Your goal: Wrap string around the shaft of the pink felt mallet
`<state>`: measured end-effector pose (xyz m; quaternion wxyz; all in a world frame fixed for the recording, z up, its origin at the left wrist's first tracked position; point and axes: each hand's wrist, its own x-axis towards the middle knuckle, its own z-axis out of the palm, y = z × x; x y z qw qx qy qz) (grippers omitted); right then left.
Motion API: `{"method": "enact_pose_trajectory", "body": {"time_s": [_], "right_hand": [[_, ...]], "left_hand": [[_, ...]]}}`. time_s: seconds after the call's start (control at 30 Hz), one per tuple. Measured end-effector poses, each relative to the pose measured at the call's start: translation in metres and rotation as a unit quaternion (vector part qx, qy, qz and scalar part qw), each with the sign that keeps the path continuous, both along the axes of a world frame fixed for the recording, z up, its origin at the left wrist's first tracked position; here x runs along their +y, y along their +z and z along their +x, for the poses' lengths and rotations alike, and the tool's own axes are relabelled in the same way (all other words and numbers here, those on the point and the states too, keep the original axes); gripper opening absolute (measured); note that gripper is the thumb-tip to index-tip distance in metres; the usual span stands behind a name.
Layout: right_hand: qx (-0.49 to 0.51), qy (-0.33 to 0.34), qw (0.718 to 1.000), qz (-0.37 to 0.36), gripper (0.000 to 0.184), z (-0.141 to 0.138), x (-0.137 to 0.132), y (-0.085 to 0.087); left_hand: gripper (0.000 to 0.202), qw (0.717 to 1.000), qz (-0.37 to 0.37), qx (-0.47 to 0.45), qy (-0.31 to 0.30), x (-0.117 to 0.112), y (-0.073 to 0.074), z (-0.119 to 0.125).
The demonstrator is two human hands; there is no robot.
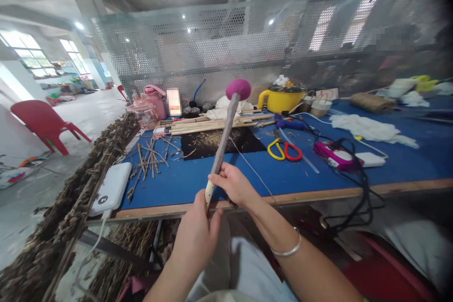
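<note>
We hold a long stick (222, 144) wrapped in grey-brown material, with a round magenta ball (238, 89) on its far end. Its long axis runs from the near edge of the desk (198, 177) up and away, leaning slightly right, so the ball points toward the perforated metal screen (198, 47) at the back edge. The pale, bare lower end of the stick sits at our left hand (196, 236), which is clenched around it just off the near edge. Our right hand (233, 184), with a silver bracelet (288, 247) on its wrist, grasps the stick a little higher, and a thin string (253, 170) trails from there across the desk.

We can read no writing; a label near the back edge is blurred.

The desk is blue-topped with a wooden rim. Behind the stick lies a dark mat (219, 141) of fibres, with loose twigs (150, 158) toward the left edge and a white power bank (111, 188) at the near left corner. Yellow-and-red scissors (285, 150) lie right of the stick, a yellow pot (279, 99) stands by the back edge, and white cloth (368, 128) lies further right. Bundles of dried stems (71, 207) run along the left edge. The room is a concrete hall with windows and a red chair (42, 122) on the left.
</note>
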<state>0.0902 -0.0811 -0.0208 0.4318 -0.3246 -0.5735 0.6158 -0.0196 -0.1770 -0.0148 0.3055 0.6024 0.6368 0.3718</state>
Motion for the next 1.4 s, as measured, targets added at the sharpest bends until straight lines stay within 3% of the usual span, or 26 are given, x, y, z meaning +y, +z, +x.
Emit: {"method": "enact_pose_trajectory", "body": {"time_s": [0.07, 0.17, 0.23, 0.3, 0.37, 0.43, 0.53, 0.63, 0.73, 0.8, 0.9, 0.97, 1.0, 1.03, 1.07, 1.17, 1.2, 1.3, 1.4], "right_hand": [[-0.009, -0.005, 1.0, 0.006, 0.027, 0.0, 0.0, 0.001], [-0.005, 0.011, 1.0, -0.009, 0.028, 0.003, -0.001, 0.007], [0.007, 0.043, 0.999, -0.031, 0.029, 0.005, -0.001, 0.011], [0.021, 0.073, 0.996, -0.037, 0.03, 0.008, -0.001, 0.014], [0.019, 0.077, 0.996, -0.029, 0.029, 0.009, -0.001, 0.014], [0.005, 0.061, 0.998, -0.02, 0.027, 0.008, 0.0, 0.013], [-0.018, 0.025, 1.0, -0.006, 0.025, 0.004, 0.0, 0.011], [-0.039, 0.004, 0.999, 0.008, 0.024, -0.001, -0.002, 0.01], [-0.035, 0.008, 0.999, 0.017, 0.023, -0.001, -0.005, 0.014], [-0.009, 0.035, 0.999, 0.008, 0.025, 0.002, -0.006, 0.017], [0.026, 0.092, 0.995, -0.016, 0.027, 0.008, -0.004, 0.018], [0.035, 0.113, 0.993, -0.023, 0.029, 0.012, -0.003, 0.016], [0.039, 0.116, 0.992, -0.025, 0.03, 0.012, -0.002, 0.015], [0.042, 0.113, 0.992, -0.028, 0.031, 0.013, -0.001, 0.013], [0.042, 0.104, 0.993, -0.032, 0.031, 0.012, -0.001, 0.01], [0.031, 0.062, 0.997, -0.029, 0.031, 0.008, 0.001, 0.004], [0.026, 0.048, 0.998, -0.022, 0.031, 0.006, 0.001, 0.003], [0.003, 0.021, 1.0, 0.005, 0.028, 0.003, 0.002, 0.002], [-0.005, 0.014, 1.0, 0.012, 0.027, 0.004, -0.002, 0.008]], "left_hand": [[0.022, 1.0, 0.004, 0.013, 0.006, 0.0, -0.001, 0.0], [0.022, 0.994, -0.023, -0.106, -0.032, 0.004, -0.001, -0.003], [0.029, 0.96, -0.104, -0.243, -0.088, 0.005, -0.001, -0.007], [0.034, 0.903, -0.19, -0.361, -0.132, 0.005, -0.001, -0.01], [0.035, 0.874, -0.222, -0.406, -0.151, 0.004, -0.001, -0.011], [0.032, 0.911, -0.181, -0.345, -0.132, 0.004, -0.002, -0.009], [0.025, 0.988, -0.046, -0.14, -0.051, 0.005, -0.005, -0.005], [0.023, 0.999, 0.009, -0.049, -0.011, 0.006, -0.009, -0.001], [0.025, 0.991, -0.022, -0.128, -0.022, 0.007, -0.008, -0.002], [0.03, 0.967, -0.093, -0.231, -0.058, 0.007, -0.005, -0.005], [0.035, 0.885, -0.214, -0.393, -0.131, 0.004, 0.002, -0.012], [0.037, 0.837, -0.25, -0.46, -0.163, 0.003, 0.005, -0.015], [0.037, 0.828, -0.255, -0.47, -0.17, 0.003, 0.005, -0.016], [0.036, 0.834, -0.253, -0.46, -0.171, 0.004, 0.005, -0.016], [0.034, 0.858, -0.239, -0.426, -0.16, 0.004, 0.004, -0.016], [0.027, 0.97, -0.1, -0.214, -0.054, 0.007, -0.001, -0.01], [0.025, 0.99, -0.05, -0.13, -0.011, 0.008, -0.003, -0.008], [0.02, 0.999, 0.01, 0.021, 0.049, 0.01, -0.007, -0.005], [0.027, 0.998, -0.009, -0.052, 0.018, 0.01, -0.005, -0.005]]}}
